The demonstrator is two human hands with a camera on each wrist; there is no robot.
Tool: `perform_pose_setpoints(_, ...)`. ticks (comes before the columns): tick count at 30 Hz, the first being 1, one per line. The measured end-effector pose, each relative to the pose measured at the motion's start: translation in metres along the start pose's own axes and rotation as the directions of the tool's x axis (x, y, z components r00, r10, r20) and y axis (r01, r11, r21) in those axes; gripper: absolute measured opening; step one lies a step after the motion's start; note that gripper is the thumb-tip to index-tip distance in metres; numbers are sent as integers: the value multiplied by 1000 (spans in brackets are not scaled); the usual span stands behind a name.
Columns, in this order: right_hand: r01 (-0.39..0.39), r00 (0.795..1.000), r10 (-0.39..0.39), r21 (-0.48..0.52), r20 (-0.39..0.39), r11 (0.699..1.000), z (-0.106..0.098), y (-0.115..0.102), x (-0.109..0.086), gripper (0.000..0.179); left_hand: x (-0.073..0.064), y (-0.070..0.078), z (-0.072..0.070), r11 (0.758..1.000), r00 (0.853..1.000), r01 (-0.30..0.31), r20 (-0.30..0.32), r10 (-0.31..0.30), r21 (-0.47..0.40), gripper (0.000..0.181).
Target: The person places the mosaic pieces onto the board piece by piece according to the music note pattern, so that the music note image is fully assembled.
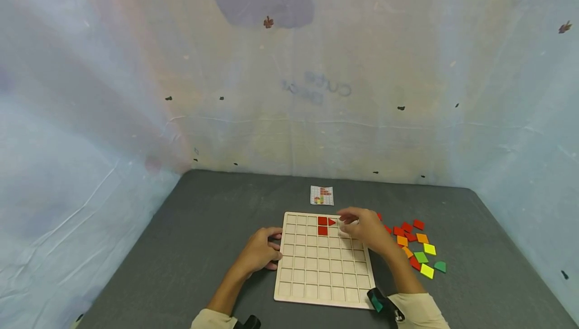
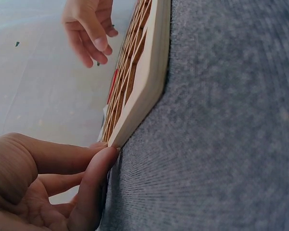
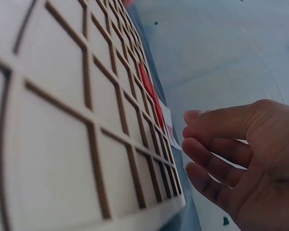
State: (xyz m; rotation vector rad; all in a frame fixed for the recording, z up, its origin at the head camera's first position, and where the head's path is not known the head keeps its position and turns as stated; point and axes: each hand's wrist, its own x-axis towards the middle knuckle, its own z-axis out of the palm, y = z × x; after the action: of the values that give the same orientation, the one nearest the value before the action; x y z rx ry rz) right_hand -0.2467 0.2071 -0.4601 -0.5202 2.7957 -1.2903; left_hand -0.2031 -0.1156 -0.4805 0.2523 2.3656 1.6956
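A wooden grid board (image 1: 298, 278) lies flat on the dark table. Two red square tiles (image 1: 322, 230) sit one above the other in its upper cells, with a red triangle tile (image 1: 332, 222) to the right of the upper square. My left hand (image 1: 259, 251) is at the board's left side; in the left wrist view its thumb and fingers (image 2: 100, 161) pinch the board's edge. Over the upper right of the board is my right hand (image 1: 364, 228). Its fingers (image 3: 207, 154) are loosely bent with nothing between them, apart from the grid in the right wrist view.
Right of the board lie several loose tiles in red, orange, yellow (image 1: 427, 270) and green (image 1: 440, 266), some partly behind the right arm. A small printed card (image 1: 322, 196) with a coloured grid picture lies beyond the board. Pale sheeting (image 1: 289, 138) hangs behind the table.
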Motion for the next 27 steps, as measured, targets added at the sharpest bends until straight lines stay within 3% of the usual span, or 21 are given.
perform_pose_setpoints(27, -122, 988, 104, -158, -118, 980, -51, 43, -19, 49, 1, -2, -1, 1000, 1000, -1, 2, 1, -12, 68)
